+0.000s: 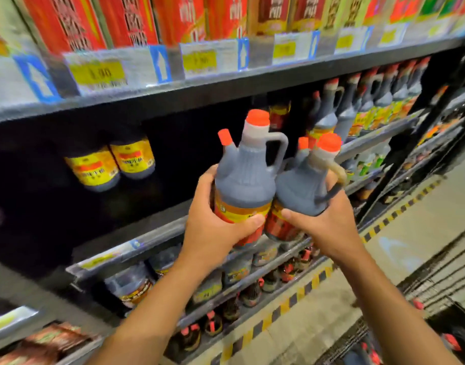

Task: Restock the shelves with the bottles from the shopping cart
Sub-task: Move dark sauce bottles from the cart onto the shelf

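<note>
Two dark plastic handled bottles with orange caps, one (246, 177) gripped by the left hand (215, 227), the other (302, 185) by the right hand (329, 227), stand upright, touching, just before the dark shelf gap (173, 164); the left one is nearer it.

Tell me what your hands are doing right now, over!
Left hand grips one dark bottle. Right hand grips the second bottle. Both raised at the shelf gap. Nothing in the way.
</note>
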Demonstrator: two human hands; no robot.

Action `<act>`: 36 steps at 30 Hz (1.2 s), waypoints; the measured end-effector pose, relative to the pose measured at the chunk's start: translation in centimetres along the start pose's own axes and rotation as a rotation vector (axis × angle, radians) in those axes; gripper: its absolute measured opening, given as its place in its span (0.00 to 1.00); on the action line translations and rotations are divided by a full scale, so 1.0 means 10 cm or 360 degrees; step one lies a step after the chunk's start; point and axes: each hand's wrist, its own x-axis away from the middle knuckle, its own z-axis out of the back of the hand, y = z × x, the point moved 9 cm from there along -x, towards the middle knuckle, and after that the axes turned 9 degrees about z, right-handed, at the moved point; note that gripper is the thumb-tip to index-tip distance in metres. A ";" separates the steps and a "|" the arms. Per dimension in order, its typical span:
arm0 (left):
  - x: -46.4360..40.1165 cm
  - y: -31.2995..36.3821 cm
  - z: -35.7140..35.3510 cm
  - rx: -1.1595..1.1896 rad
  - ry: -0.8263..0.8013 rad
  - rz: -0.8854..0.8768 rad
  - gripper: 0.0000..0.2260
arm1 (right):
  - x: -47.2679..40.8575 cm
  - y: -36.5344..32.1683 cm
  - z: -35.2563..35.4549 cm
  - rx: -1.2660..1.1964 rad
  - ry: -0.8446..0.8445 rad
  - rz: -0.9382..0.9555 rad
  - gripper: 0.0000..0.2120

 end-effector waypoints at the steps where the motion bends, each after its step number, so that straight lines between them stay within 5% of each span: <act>1: -0.07 0.06 0.01 -0.0042 0.0019 -0.0055 0.40 | -0.12 -0.03 -0.01 0.0015 -0.0009 0.0065 0.42; 10: -0.71 0.40 -0.15 -0.0465 0.0165 -0.0500 0.41 | -0.94 0.24 0.13 0.0090 -0.0015 0.0440 0.31; 13: -0.93 0.33 -0.24 -0.0656 0.0206 -0.0506 0.42 | -1.12 0.28 0.18 0.0419 0.0082 0.0553 0.24; 17: -1.18 0.07 -0.35 -0.0769 0.0161 -0.0281 0.44 | -1.28 0.54 0.17 0.0004 0.0186 0.0514 0.28; 22: -1.33 -0.29 -0.42 -0.0692 0.0211 0.0008 0.40 | -1.31 0.77 0.13 0.0089 0.0146 0.0511 0.23; 27: -1.49 -0.48 -0.46 -0.0669 0.0137 0.0199 0.40 | -1.34 1.09 0.16 0.0199 -0.0060 0.0227 0.44; 32: -1.54 -0.66 -0.36 -0.0588 0.0092 0.0412 0.49 | -1.41 1.05 0.02 0.0184 -0.0234 0.0154 0.40; 36: -1.50 -0.68 -0.38 -0.0640 0.0001 0.0525 0.52 | -1.41 1.11 -0.10 0.0035 -0.0111 0.0006 0.31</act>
